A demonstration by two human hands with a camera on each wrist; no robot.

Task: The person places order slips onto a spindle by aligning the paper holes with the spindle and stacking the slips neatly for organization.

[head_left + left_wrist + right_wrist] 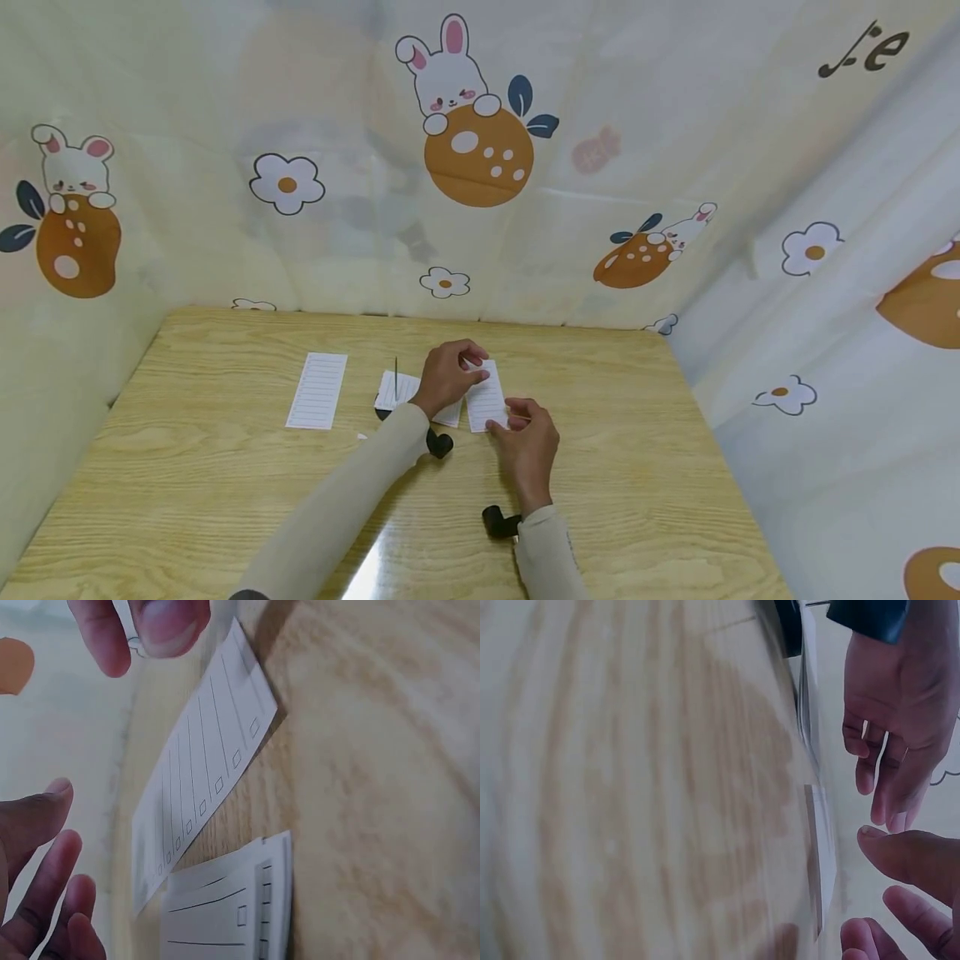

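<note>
A lined white paper slip point(487, 402) lies on the table between my hands, with small printed boxes along one edge in the left wrist view. My left hand point(447, 377) hovers at its far end, thumb and fingers spread apart. Near its right corner, my right hand point(528, 440) has a gap between thumb and fingers. Both wrist views show the fingers point(49, 889) and thumb point(900, 851) gripping nothing. Left of the slip, a stack of similar slips point(214, 922) sits partly under my left forearm. A thin upright rod point(396, 379) rises by it.
Another lined slip point(317, 392) lies farther left on the wooden table point(622, 467). A dark base point(382, 410) shows beside the stack, mostly covered. Patterned curtains point(337, 250) surround the table. A small white scrap point(362, 437) lies near my left sleeve.
</note>
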